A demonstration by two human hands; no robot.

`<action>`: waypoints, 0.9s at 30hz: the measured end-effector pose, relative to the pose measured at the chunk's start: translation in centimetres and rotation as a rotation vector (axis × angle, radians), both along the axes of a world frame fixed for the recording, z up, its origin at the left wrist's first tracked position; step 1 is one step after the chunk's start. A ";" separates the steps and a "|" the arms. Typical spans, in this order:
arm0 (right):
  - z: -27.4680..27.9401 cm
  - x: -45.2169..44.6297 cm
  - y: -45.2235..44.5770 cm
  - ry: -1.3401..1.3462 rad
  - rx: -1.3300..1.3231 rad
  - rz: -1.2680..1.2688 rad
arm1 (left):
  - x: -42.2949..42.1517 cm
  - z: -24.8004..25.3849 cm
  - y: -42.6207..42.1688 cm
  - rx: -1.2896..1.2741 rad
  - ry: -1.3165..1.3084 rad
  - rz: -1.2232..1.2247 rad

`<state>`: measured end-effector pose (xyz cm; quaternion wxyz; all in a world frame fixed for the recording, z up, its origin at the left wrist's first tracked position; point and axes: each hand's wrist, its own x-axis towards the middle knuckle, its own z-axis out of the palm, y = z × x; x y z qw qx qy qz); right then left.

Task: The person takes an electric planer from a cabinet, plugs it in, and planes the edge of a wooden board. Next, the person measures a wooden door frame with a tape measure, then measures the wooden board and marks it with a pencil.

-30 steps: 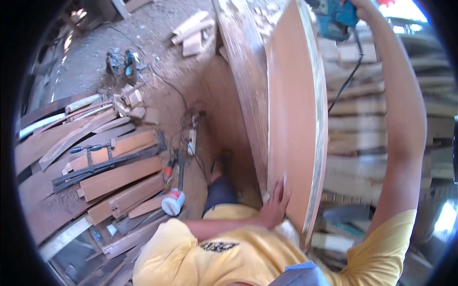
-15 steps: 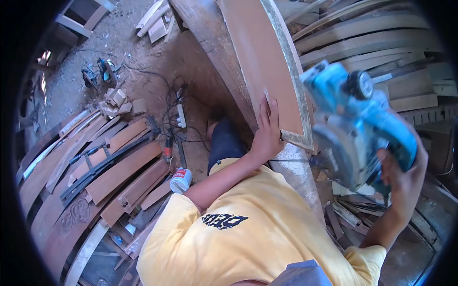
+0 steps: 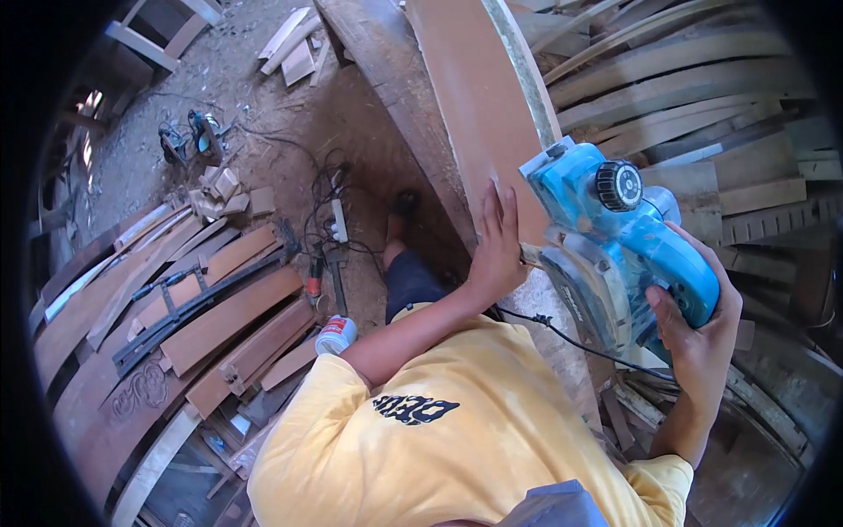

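1. Planer (image 3: 606, 220) is sitting right of centre in the frame, at the near end of the board (image 3: 474, 114); from my remote seat I am not managing to tell whether they are touching.
2. Right hand (image 3: 702, 338) is holding the planer by its rear handle, thumb lying on the near side; the handle is hiding most other fingers from me.
3. Left hand (image 3: 500, 255) is resting on the board's face, at the centre of the frame, with fingers straight, slightly parted and gripping nothing.
4. Board is stretching from the centre to the top middle, lying along a rough plank (image 3: 404, 83).
5. For handling this step well, I am judging that the planer is needing a firm, level grip, with its sole agreeing with the surface, and that the left fingers are needing good space from the cutter.
6. Cord (image 3: 606, 355) is running below the planer, so I am advising to leave it slack and clear of the blade.
7. I am counting one planer in hand, one board under the left hand, two power tools (image 3: 205, 136) at upper left, and, left of centre, one power strip (image 3: 339, 221), one red-ended tool (image 3: 313, 279) and one white container (image 3: 336, 335).
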<state>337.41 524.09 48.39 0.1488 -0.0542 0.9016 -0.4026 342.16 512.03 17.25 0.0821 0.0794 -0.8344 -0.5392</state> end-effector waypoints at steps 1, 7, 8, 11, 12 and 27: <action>0.0 -0.2 -0.2 0.005 0.020 0.004 | -0.1 0.0 0.0 -0.002 0.003 0.002; -0.8 -1.1 -1.1 0.038 0.016 0.034 | 0.3 -0.1 -0.1 0.021 0.027 0.026; -0.7 -1.7 -1.6 0.057 0.020 0.051 | 0.3 -0.1 -0.2 0.021 0.017 0.006; -0.1 -4.0 -4.6 0.003 -0.005 0.027 | 0.4 -0.9 0.1 0.015 0.003 -0.017; -0.4 -5.0 -5.5 0.014 -0.011 0.032 | 0.4 -0.9 0.2 0.016 -0.015 -0.022; -2.9 -25.1 -20.6 0.223 -0.047 0.297 | 0.7 -1.2 -0.3 0.023 0.072 -0.019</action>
